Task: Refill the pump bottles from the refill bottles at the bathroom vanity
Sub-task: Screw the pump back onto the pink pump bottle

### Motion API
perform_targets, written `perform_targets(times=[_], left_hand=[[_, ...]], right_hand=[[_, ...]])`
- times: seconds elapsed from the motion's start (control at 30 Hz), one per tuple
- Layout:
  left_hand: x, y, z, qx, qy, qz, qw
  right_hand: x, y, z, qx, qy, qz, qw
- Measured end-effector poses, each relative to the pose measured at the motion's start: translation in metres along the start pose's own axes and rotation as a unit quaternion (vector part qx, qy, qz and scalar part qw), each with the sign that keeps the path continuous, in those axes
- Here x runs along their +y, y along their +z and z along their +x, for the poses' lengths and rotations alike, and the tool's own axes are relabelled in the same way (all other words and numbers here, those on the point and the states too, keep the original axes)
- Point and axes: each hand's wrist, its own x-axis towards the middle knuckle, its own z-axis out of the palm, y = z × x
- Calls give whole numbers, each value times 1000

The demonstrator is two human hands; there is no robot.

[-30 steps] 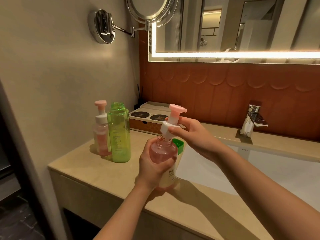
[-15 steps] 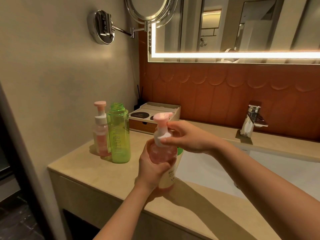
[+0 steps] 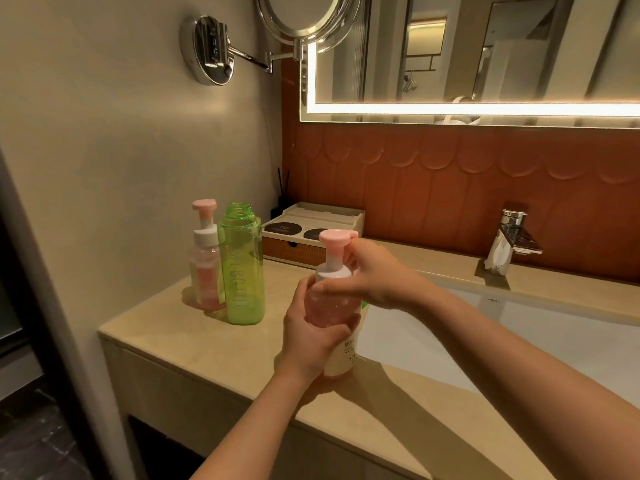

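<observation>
My left hand (image 3: pixel 311 336) grips the body of a clear pump bottle (image 3: pixel 327 308) holding pink liquid, above the vanity top. Its white and pink pump head (image 3: pixel 334 256) sits on the bottle's neck, with my right hand (image 3: pixel 377 278) closed on the white collar. Right behind the held bottle stands a cream refill bottle (image 3: pixel 343 356) with a green cap, mostly hidden. Against the left wall stand a second pink pump bottle (image 3: pixel 204 258) and an uncapped green see-through refill bottle (image 3: pixel 242 268), side by side.
A beige vanity top (image 3: pixel 194 344) runs along the wall, with a white sink basin (image 3: pixel 519 337) and chrome tap (image 3: pixel 509 244) to the right. A small drawer box (image 3: pixel 304 237) sits at the back. A swing-arm mirror (image 3: pixel 304 19) juts out overhead.
My right hand brought the pump head down from above the open neck onto the bottle and now grips its collar. My left hand kept holding the bottle in place.
</observation>
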Motion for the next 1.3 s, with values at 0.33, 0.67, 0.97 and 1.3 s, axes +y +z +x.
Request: perform_targets(times=[0.33, 0.67, 0.97, 1.3], left_hand=[[1, 1, -1, -4, -7, 22, 1000], [4, 2, -3, -16, -9, 15, 1000], [2, 2, -1, -12, -3, 14, 1000], [3, 1, -2, -33, 11, 18, 999]], right_hand=[[4, 9, -11, -80, 50, 269, 959], [11, 9, 2, 47, 6, 181, 982], [6, 22, -3, -27, 17, 277, 960], [17, -3, -6, 6, 1, 165, 986]])
